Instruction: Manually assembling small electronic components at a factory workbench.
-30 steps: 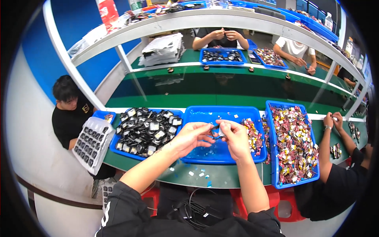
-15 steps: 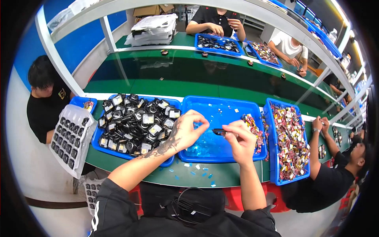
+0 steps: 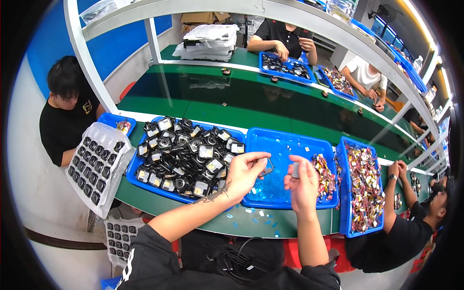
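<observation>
My left hand (image 3: 244, 175) pinches a small black housing with an open frame shape (image 3: 267, 167) between thumb and fingers, above a blue tray (image 3: 256, 136). Beside it, my right hand (image 3: 304, 186) is turned palm inward, its fingers closed on a small flat grey piece (image 3: 295, 170). A gap separates the two hands. Under my left wrist lies a tray heaped with black camera-like housings (image 3: 181, 154), many with pale square labels. Small red, yellow and white parts (image 3: 325, 176) are piled at the right end of the middle tray, close to my right hand.
A further blue tray (image 3: 344, 212) at right is full of the small coloured parts. Blue and white scraps (image 3: 261, 213) litter the green table edge before me. A white moulded tray of black round parts (image 3: 94, 169) stands at left. Co-workers sit left, right and across the belt.
The view has shifted, so the scene sits further right and lower. Earlier my right hand held a black piece; now the left hand has the black housing and the right a grey piece.
</observation>
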